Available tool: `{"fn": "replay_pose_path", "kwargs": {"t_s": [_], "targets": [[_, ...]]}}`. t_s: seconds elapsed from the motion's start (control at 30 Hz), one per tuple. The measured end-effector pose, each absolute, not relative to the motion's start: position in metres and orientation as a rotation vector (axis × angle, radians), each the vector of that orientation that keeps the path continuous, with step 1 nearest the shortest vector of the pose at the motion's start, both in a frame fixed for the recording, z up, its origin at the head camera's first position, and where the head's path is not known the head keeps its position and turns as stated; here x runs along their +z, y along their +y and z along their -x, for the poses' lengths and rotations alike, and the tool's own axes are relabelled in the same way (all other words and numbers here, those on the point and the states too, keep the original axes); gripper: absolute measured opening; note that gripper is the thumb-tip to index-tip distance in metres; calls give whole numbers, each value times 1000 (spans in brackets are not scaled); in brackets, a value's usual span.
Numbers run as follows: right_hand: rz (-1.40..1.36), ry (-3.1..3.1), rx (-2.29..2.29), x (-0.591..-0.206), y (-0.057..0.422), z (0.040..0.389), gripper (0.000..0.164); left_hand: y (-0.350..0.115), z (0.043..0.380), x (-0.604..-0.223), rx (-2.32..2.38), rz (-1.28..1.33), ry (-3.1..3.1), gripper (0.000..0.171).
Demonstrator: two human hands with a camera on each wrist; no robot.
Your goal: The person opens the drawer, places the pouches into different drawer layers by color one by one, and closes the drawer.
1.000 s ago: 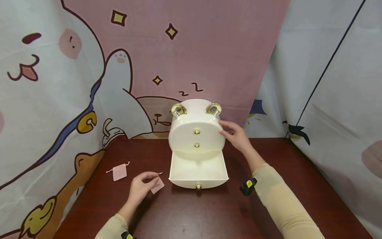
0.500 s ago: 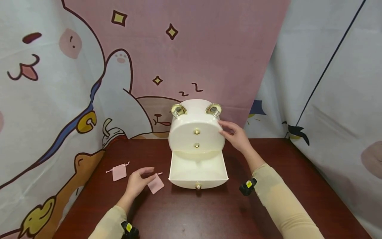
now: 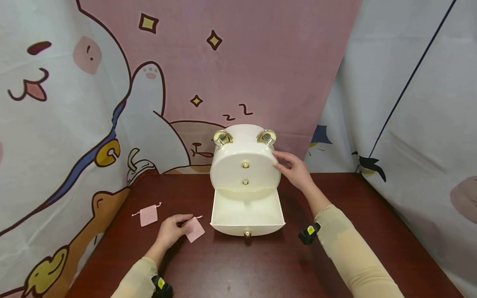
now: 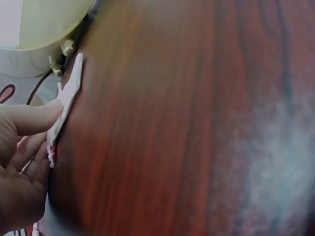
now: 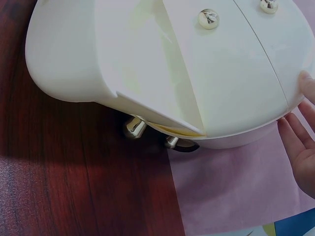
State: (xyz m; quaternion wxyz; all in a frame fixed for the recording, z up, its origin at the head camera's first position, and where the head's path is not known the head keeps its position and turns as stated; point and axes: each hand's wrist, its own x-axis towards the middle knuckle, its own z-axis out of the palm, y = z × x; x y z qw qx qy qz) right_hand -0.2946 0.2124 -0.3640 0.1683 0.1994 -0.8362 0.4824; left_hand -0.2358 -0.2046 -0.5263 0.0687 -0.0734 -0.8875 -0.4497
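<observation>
A small pink drawstring pouch (image 3: 195, 230) lies on the table left of the white drawer box (image 3: 244, 136). My left hand (image 3: 172, 231) pinches the pouch near its drawstring end, the thumb on top of it in the left wrist view. Another pink drawstring pouch (image 3: 149, 215) lies farther left, untouched. The box has gold ears and round gold knobs, and its bottom drawer (image 3: 247, 228) is pulled out. My right hand (image 3: 296, 171) holds the box's right side. In the right wrist view its thumb (image 5: 308, 87) lies on the front face and its fingers at the side edge.
The dark reddish-brown table (image 3: 231, 269) runs up to a cartoon-printed cloth (image 3: 261, 62) behind the box. More printed cloth stands at the left and right. Gold feet (image 5: 134, 128) show under the box in the right wrist view.
My left hand first drew back left, uncovering more of the pouch, and its thumb has now come back onto it. The right hand, box and drawer stay as they were.
</observation>
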Motion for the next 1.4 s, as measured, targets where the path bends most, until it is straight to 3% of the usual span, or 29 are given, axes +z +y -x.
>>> {"fn": "replay_pose_path", "kwargs": {"t_s": [0.83,1.4], "targets": [[-571,-2371,1382,-365,213,296,41,-202,241,-529,-1393,148,-2479,23],[-581,-2370,1385,-365,213,296,41,-200,244,-466,-1539,227,-2263,23]]}}
